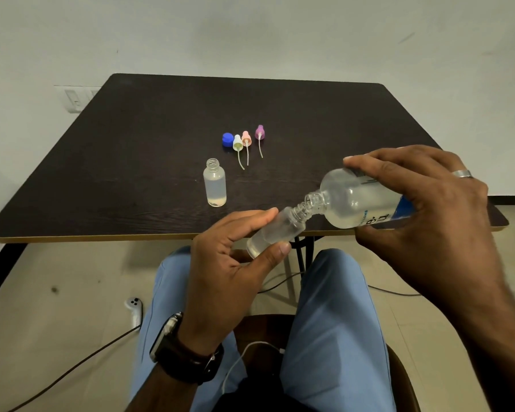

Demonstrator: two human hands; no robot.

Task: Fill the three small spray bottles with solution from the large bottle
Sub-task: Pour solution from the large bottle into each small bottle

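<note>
My right hand (422, 203) grips the large clear bottle (354, 200), tipped on its side with its open neck pointing left and down. That neck meets the mouth of a small clear spray bottle (275, 231), which my left hand (229, 263) holds tilted over the table's front edge. Some liquid lies in the small bottle's lower end. A second small bottle (214, 183) stands upright and uncapped on the table, filled with clear liquid. Behind it lie three spray tops with dip tubes, white (238, 143), peach (246, 138) and purple (259, 132), next to a blue cap (227, 140). Only two small bottles are visible.
The dark wooden table (131, 162) stands against a white wall. Below its front edge are my blue-trousered legs, a chair seat, cables on the tiled floor and a white controller (133, 304) at the left.
</note>
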